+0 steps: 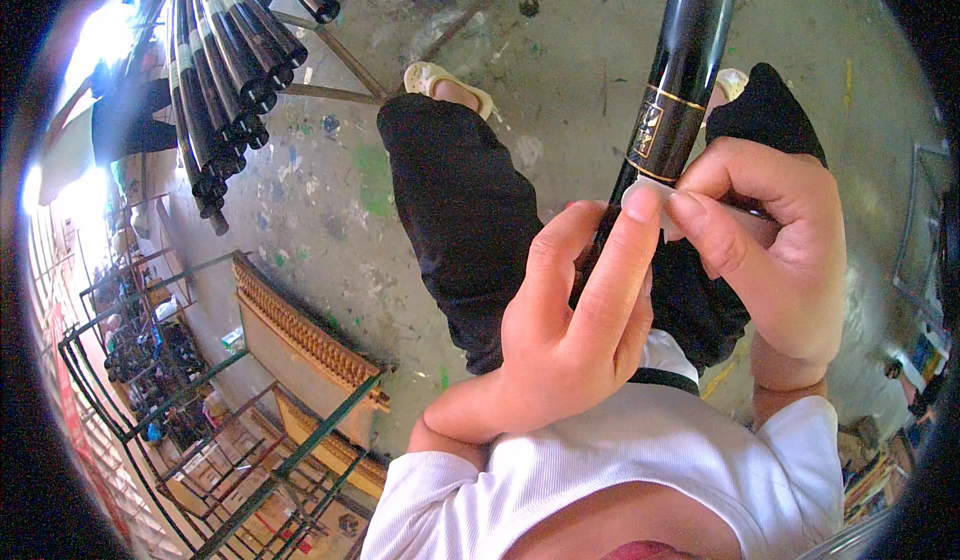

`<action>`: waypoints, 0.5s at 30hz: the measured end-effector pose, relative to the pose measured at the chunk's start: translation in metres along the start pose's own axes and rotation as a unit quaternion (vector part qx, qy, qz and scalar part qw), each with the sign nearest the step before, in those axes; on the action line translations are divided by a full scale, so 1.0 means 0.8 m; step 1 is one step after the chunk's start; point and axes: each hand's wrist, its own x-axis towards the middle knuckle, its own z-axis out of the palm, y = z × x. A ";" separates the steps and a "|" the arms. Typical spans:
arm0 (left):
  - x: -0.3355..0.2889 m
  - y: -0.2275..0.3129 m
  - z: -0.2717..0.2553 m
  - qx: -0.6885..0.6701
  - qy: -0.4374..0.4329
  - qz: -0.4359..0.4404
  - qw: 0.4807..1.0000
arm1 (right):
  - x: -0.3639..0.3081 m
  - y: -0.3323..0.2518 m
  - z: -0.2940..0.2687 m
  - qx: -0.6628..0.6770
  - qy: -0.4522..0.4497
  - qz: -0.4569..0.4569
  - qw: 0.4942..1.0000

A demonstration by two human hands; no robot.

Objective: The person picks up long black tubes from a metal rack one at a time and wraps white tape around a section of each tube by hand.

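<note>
The left hand (570, 315) curls fingers around a glossy black, gold-banded round pole (692, 40), probably for steadiness; beside its fingertip, the right hand (780, 250) pinches a thin whitish strip (668, 224).

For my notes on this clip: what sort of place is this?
Probably a workshop: the hard floor is spotted with paint-like marks, dark glossy poles lie side by side at upper left, much like the held black pole, and a green metal frame stands at lower left.
</note>
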 end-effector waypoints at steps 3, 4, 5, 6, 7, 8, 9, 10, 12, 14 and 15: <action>0.000 0.000 0.000 0.002 -0.005 0.003 1.000 | -0.001 0.001 0.000 0.000 0.007 -0.004 1.000; 0.000 0.000 0.000 0.001 -0.007 0.003 1.000 | -0.001 0.002 0.000 0.001 0.009 -0.004 1.000; 0.000 0.000 0.000 0.000 -0.009 0.003 1.000 | -0.002 0.003 -0.001 0.003 0.010 -0.006 1.000; 0.000 0.000 0.000 0.000 -0.010 0.003 1.000 | -0.002 0.004 0.000 0.008 0.013 -0.004 1.000; 0.000 -0.001 0.001 -0.008 -0.001 0.006 1.000 | -0.002 0.005 0.000 0.014 0.015 -0.002 1.000; 0.000 -0.001 0.002 -0.015 0.009 0.008 1.000 | -0.003 0.004 0.002 0.023 0.019 0.004 1.000; 0.002 -0.003 0.007 -0.030 0.031 0.014 0.999 | -0.003 0.004 0.001 0.023 0.020 0.005 1.000; 0.002 -0.004 0.007 -0.032 0.031 0.016 0.999 | -0.003 0.003 0.001 0.024 0.020 0.006 0.999; 0.001 -0.002 0.003 -0.022 0.009 0.013 1.000 | -0.003 0.002 -0.001 0.014 0.015 0.001 1.000; 0.001 -0.001 0.001 -0.013 -0.013 0.010 1.000 | -0.003 0.002 -0.002 0.012 0.015 -0.001 1.000; 0.002 -0.001 0.001 -0.014 -0.012 0.009 1.000 | -0.002 0.002 -0.002 0.010 0.014 -0.001 1.000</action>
